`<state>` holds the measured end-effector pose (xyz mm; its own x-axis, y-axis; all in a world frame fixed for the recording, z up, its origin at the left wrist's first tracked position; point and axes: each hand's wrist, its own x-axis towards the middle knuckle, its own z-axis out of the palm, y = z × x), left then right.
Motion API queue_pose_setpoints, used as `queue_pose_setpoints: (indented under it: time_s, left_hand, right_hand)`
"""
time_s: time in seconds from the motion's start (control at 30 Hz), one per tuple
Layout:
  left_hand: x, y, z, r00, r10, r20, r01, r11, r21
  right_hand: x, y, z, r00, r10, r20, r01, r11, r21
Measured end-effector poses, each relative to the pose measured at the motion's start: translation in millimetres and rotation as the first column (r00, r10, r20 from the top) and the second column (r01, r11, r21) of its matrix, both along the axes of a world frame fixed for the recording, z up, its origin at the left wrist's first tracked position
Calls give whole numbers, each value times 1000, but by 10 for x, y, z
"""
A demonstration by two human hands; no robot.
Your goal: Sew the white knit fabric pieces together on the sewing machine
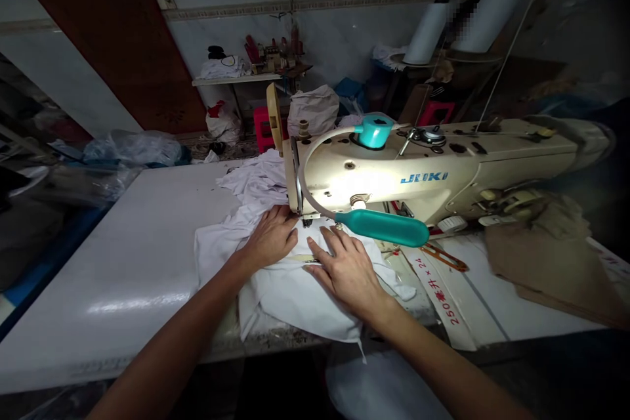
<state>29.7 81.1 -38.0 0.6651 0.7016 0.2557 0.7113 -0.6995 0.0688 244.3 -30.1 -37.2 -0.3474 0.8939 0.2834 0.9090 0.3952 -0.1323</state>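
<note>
Lying under the needle end: white cloth (308, 305), bunched and creased, spread over the front edge of the white table (147, 230); one corner hangs past the edge.
Left hand: palm down on the cloth, hand (274, 236) open and flat, thumb apart from the fingers; fingertips right by the presser foot (308, 220). Presses, pinches nothing that shows.
Right hand: also palm down, hand (352, 272) open, fingers spread on the cloth, just in front of the foot, no closed grip seen.
Between the hands: narrow cream strip (295, 257) on the cloth; what it is, cannot tell.
JUKI machine: cream sewing machine (364, 174), blue lettering, body running off to the person's right, worn marks on top.
Teal fitting: teal base (375, 131) on top of the machine, pale bent tube leading down to a long teal paddle (388, 228) above and beside the right hand.
Right of the cloth: orange-handled tool (445, 256), partly tucked by the machine; paper strip (447, 302) with red print, "250" readable; brown sheets (551, 275) farther right.
Left of the table: crumpled clear plastic (132, 147).
Behind: white sack (314, 108), red stool (264, 128), small shelf (236, 81) bearing folded white fabric; big thread cone (427, 33) stands at back right.
</note>
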Motion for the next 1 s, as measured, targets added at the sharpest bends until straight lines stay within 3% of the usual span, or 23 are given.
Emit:
queue_pose_setpoints:
  time_s: [0.3,0.43,0.6,0.67,0.83,1.0]
  left_hand:
    - [-1,102,64,1000,2,-12,-2,1000,15]
    - [12,-66,15,999,53,4,-53,997,49]
    - [2,-462,-31,995,-94,25,93,994,53]
    - [4,-563,-24,997,-75,1,75,997,35]
    - [17,-581,6,999,-38,-33,39,999,12]
    - [13,-532,22,997,-66,-30,66,998,13]
  right_hand:
    - [-55,38,-19,1000,-11,4,10,1000,22]
    - [-53,31,6,1000,-29,-3,29,999,17]
    - [58,75,25,999,31,8,-31,999,-14]
    - [113,109,13,998,67,13,-67,998,-17]
    - [139,125,4,997,74,-15,-75,997,-22]
    - [226,-132,71,978,43,-202,-50,998,-31]
